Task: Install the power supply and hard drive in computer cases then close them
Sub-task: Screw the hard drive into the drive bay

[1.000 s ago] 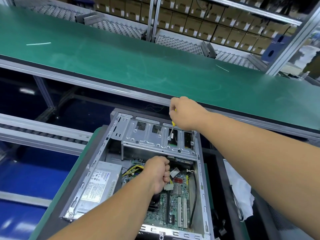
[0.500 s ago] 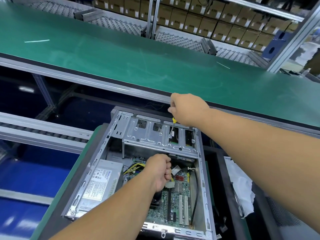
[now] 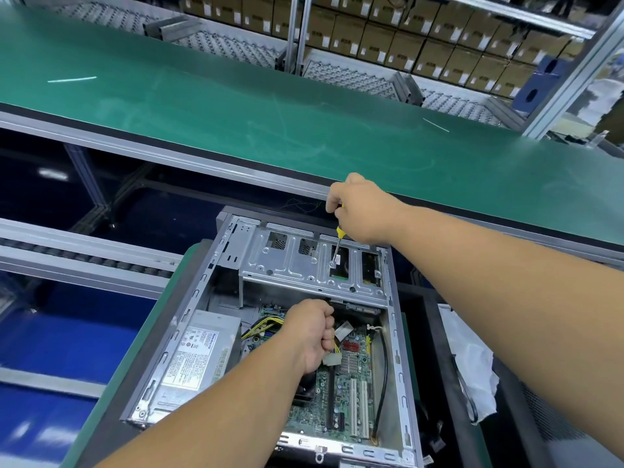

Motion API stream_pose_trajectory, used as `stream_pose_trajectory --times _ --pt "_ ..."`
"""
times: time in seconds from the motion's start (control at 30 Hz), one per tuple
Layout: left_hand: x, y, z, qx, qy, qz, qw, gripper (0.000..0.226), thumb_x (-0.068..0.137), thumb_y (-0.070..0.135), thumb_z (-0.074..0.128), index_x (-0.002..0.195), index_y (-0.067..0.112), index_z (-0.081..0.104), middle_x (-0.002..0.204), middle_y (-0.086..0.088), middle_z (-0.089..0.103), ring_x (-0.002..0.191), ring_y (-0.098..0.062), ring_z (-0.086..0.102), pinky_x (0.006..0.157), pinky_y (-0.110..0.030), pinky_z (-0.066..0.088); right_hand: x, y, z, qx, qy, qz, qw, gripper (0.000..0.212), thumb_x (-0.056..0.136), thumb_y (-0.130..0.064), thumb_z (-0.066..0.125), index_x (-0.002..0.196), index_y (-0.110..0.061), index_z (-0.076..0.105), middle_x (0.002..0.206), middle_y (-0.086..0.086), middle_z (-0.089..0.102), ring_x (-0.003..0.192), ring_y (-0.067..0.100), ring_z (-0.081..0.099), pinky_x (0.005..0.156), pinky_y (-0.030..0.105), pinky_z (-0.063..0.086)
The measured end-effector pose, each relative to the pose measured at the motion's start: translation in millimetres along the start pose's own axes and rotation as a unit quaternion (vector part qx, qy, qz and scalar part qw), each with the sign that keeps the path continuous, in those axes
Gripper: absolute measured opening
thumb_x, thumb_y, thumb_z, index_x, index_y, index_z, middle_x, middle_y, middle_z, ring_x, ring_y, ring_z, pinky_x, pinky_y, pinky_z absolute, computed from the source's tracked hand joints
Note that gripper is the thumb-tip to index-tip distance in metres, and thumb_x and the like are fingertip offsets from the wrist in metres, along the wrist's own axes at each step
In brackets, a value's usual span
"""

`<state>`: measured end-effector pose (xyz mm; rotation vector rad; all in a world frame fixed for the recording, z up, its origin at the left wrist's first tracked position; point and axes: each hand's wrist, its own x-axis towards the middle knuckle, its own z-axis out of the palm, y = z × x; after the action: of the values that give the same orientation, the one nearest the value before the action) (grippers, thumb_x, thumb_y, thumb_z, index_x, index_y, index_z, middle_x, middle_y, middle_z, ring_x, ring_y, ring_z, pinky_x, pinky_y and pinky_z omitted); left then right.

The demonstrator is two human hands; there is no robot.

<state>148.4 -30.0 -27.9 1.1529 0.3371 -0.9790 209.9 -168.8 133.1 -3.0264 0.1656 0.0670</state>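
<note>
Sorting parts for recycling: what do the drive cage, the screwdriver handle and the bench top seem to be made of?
Drive cage: looks like bare stamped sheet steel, dull silver with pressed ribs and punched holes. Screwdriver: the handle showing below the right hand is glossy yellow, probably plastic; the shaft looks like metal. Bench top: matte green mat, likely rubber or vinyl, lightly scuffed.
</note>
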Motion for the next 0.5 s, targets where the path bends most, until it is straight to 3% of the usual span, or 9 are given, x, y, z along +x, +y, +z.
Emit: stream_pose_trajectory --times 0.07,0.13,0.2,0.27,0.33,0.37,0.43,0.5 --pt "-0.7 -0.3 0.9 -0.002 0.000 -0.001 1.000 0.026 0.095 0.004 0.042 0.076 0.019 0.038 0.060 -0.001 0.034 0.052 -0.014 0.022 0.048 -0.027 0.020 0.3 0.6 2.1 -0.055 0.027 0.019 0.998 0.006 0.103 -0.027 0.050 0.104 -0.022 0.050 0.101 0.005 0.056 0.085 0.029 0.058 0.067 0.038 0.046" --pt "-1.8 -0.2 0.9 -0.001 0.002 0.000 1.000 0.027 0.095 0.003 0.042 0.075 0.020 0.036 0.062 -0.001 0.033 0.053 -0.014 0.020 0.048 -0.028 0.019 -0.9 -0.3 4.5 -0.126 0.069 0.070 0.987 0.026 0.104 -0.046 0.045 0.102 -0.020 0.043 0.081 0.001 0.054 0.077 0.029 0.057 0.057 0.035 0.039" --pt "-2.9 0.1 0.6 0.001 0.007 0.002 1.000 0.027 0.094 0.003 0.042 0.074 0.020 0.035 0.062 -0.002 0.033 0.053 -0.015 0.020 0.048 -0.028 0.019 -1.0 1.5 5.2 -0.084 0.056 0.070 0.992 0.027 0.101 -0.048 0.043 0.104 -0.021 0.043 0.084 0.000 0.051 0.079 0.027 0.055 0.058 0.035 0.037" --pt "-4.3 0.6 1.2 0.006 0.014 0.004 1.000 0.027 0.092 0.001 0.041 0.073 0.019 0.035 0.062 -0.002 0.033 0.054 -0.015 0.020 0.048 -0.029 0.019 -0.5 2.8 1.0 0.039 0.002 0.032 0.999 0.018 0.095 -0.028 0.051 0.111 -0.023 0.042 0.103 0.004 0.051 0.081 0.022 0.055 0.062 0.035 0.040" --pt "-5.4 1.1 2.4 0.009 0.023 0.004 1.000 0.025 0.091 0.001 0.039 0.074 0.019 0.035 0.062 -0.003 0.033 0.054 -0.015 0.020 0.048 -0.029 0.019 -1.1 2.1 -2.3 0.028 -0.015 0.018 0.999 0.019 0.097 -0.019 0.053 0.110 -0.023 0.041 0.103 0.005 0.054 0.076 0.019 0.052 0.058 0.035 0.037" --pt "-5.7 1.1 2.6 0.008 0.028 0.003 1.000 0.024 0.091 0.001 0.039 0.075 0.019 0.036 0.062 -0.003 0.033 0.054 -0.015 0.020 0.048 -0.029 0.019 -0.5 1.0 -1.6 -0.019 0.005 0.029 0.999 0.015 0.101 -0.026 0.053 0.107 -0.021 0.041 0.096 0.004 0.057 0.073 0.018 0.052 0.056 0.035 0.035" --pt "-5.8 1.4 1.9 0.005 0.042 0.002 0.999 0.021 0.092 0.002 0.038 0.079 0.018 0.041 0.061 -0.002 0.035 0.053 -0.015 0.021 0.048 -0.028 0.019 -1.1 -1.1 1.5 -0.112 0.054 0.068 0.990 0.027 0.104 -0.046 0.046 0.101 -0.020 0.040 0.081 -0.001 0.054 0.069 0.020 0.051 0.052 0.032 0.032" --pt "-6.5 1.9 0.5 0.006 0.059 -0.002 0.998 0.018 0.095 0.004 0.039 0.087 0.015 0.051 0.058 -0.001 0.036 0.051 -0.014 0.022 0.048 -0.027 0.020 -1.1 1.2 4.0 -0.062 0.048 0.065 0.995 0.027 0.101 -0.048 0.044 0.102 -0.022 0.040 0.083 -0.003 0.050 0.073 0.021 0.051 0.053 0.031 0.030"
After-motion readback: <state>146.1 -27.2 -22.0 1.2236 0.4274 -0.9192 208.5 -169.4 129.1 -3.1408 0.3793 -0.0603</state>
